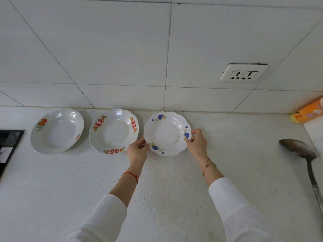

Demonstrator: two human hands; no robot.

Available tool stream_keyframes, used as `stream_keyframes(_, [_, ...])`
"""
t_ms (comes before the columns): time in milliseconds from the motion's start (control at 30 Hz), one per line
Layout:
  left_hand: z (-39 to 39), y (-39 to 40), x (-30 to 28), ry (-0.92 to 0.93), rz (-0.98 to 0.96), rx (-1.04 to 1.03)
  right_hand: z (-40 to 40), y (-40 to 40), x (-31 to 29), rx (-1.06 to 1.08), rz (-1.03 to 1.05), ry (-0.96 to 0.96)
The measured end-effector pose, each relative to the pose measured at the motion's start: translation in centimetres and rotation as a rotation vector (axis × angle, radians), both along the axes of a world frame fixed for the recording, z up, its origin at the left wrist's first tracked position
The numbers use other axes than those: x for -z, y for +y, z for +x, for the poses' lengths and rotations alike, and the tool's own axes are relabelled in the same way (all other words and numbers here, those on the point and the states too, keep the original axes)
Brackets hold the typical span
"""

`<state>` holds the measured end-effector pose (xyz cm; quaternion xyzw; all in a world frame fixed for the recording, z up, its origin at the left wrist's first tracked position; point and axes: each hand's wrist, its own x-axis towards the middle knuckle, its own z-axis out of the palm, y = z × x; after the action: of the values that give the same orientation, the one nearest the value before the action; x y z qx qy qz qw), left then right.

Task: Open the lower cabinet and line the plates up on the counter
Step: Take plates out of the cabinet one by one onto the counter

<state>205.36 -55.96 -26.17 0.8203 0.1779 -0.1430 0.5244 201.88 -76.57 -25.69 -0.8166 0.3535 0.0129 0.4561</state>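
Three white plates stand in a row along the back of the speckled counter (87, 172). The left plate (57, 131) has orange fruit prints. The middle plate (114, 131) carries red characters. The right plate (167, 133) has blue flowers. My left hand (138, 151) grips the blue-flower plate's near-left rim, and my right hand (196, 140) pinches its right rim. The plate lies on or just above the counter; I cannot tell which. No cabinet is in view.
A metal ladle (302, 152) lies at the right of the counter. An orange bottle (309, 112) lies on its side at the far right by the tiled wall. A wall socket (243, 73) sits above. A black stove edge (8, 147) is at the left.
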Motion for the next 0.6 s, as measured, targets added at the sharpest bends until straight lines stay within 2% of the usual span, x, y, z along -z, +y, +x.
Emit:
stream_keyframes(300, [0.1, 0.6, -0.9, -0.007, 0.034, 0.097, -0.4, 0.3, -0.4, -0.064, -0.048, 0.022])
stream_keyframes(467, [-0.7, 1.7, -2.8, -0.084, 0.128, 0.182, -1.3, 0.5, -2.4, -0.189, -0.255, 0.081])
stream_keyframes(600, [-2.0, 3.4, -5.4, -0.206, 0.237, 0.286, -2.5, 0.8, -5.0, -0.288, -0.406, 0.053])
